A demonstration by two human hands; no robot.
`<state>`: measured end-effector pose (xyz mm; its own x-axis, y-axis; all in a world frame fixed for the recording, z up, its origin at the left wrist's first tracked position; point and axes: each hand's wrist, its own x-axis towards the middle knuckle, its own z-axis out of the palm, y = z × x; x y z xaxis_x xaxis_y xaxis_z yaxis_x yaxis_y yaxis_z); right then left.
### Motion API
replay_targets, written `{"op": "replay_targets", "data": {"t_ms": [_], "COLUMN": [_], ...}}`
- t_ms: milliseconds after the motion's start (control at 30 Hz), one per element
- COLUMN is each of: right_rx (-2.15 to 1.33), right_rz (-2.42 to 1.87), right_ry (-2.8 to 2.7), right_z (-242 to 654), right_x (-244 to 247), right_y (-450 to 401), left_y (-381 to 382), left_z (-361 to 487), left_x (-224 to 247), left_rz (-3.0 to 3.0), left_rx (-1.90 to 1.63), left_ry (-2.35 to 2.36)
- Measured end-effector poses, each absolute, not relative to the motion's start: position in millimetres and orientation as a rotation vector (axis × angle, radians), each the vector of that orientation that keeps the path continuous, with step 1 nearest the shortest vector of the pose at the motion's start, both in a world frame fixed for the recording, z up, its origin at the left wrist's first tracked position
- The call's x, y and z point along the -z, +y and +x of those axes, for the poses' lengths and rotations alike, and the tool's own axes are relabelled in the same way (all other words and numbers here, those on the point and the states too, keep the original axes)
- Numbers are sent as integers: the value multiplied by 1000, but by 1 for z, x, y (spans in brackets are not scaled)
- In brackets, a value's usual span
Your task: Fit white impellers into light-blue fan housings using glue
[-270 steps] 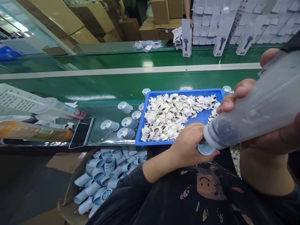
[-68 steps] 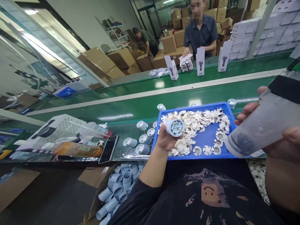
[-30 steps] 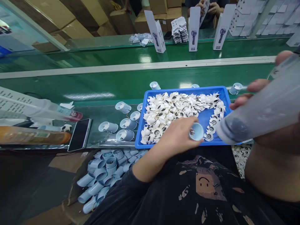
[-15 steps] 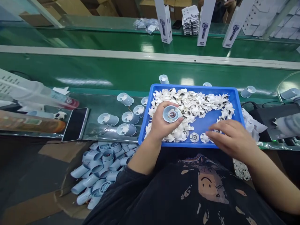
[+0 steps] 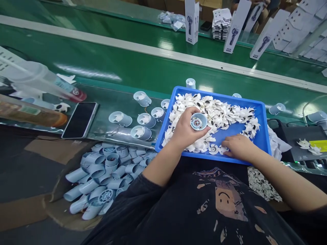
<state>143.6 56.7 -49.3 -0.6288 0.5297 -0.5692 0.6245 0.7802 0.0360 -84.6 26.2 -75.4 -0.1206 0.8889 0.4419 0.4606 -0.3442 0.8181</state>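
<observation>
My left hand (image 5: 186,128) is wrapped round a light blue cylinder (image 5: 199,121), its open end turned up and a round part with reddish wiring inside. Below it lies a blue tray (image 5: 224,133) heaped with white fan blades (image 5: 212,110). Over the tray's near right part, my right hand (image 5: 236,146) reaches down with bent fingertips at a white fan blade (image 5: 222,149). Whether those fingertips grip the blade is unclear. Another blade (image 5: 213,149) lies just left of them.
Several blue cylinders with white blades (image 5: 141,133) stand left of the tray. A phone (image 5: 80,120) lies farther left. Below is a carton of blue cylinders (image 5: 98,177). Printed white boxes (image 5: 191,22) stand beyond the green belt (image 5: 114,68). A person's hands show at the top right.
The view has shifted and tilted. My right hand has lowered to the blades at the tray's near edge. My left hand still holds the cylinder, now tipped differently.
</observation>
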Motion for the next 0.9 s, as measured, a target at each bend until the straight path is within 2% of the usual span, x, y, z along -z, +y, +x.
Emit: {"op": "replay_targets", "data": {"t_ms": [233, 400, 500, 700, 800, 900], "right_rx": [227, 448, 850, 1955, 2258, 2389], "right_rz": [1170, 1397, 1447, 1368, 1337, 1334], "right_ry": [2400, 2521, 2677, 2612, 2477, 2414], "right_z": [134, 130, 138, 155, 154, 152], "right_x": [58, 56, 49, 48, 50, 48], "right_y": [55, 50, 41, 14, 9, 9], "left_y": [31, 22, 4, -20, -22, -22], "left_z": [-84, -86, -89, -85, -79, -73], "left_x": [87, 84, 73, 56, 54, 54], "left_rz": [1707, 1747, 1841, 2136, 2197, 2214], "left_rx": [-1527, -1552, -1460, -1174, -1105, -1103], "left_ry": [1440, 1382, 1406, 1220, 1166, 1150]}}
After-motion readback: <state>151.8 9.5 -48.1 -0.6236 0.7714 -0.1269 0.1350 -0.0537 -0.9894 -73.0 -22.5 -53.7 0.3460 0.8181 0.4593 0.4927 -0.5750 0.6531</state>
